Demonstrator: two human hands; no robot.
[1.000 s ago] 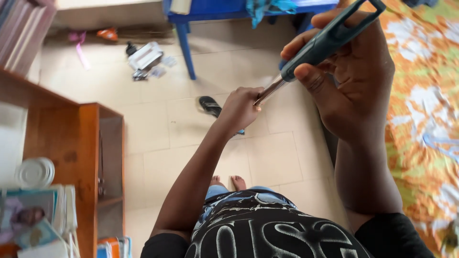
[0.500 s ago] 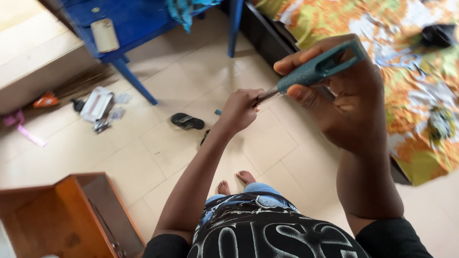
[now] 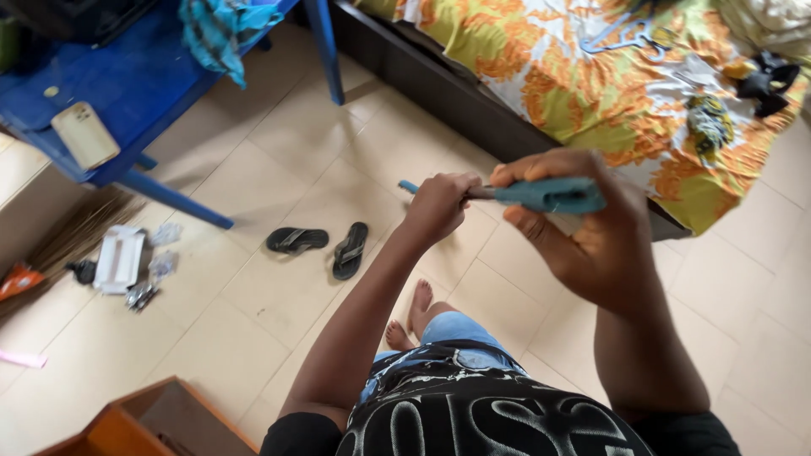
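Head view: right hand (image 3: 591,245) grips teal plastic-handled tool (image 3: 549,194), fingers wrapped tight; left hand (image 3: 439,207) fist closed around its metal shaft (image 3: 480,192), over tiled floor (image 3: 279,152).

A pair of sandals (image 3: 319,245) lies on the floor (image 3: 253,169) between the table (image 3: 144,93) at left and the bed (image 3: 591,76) at right.
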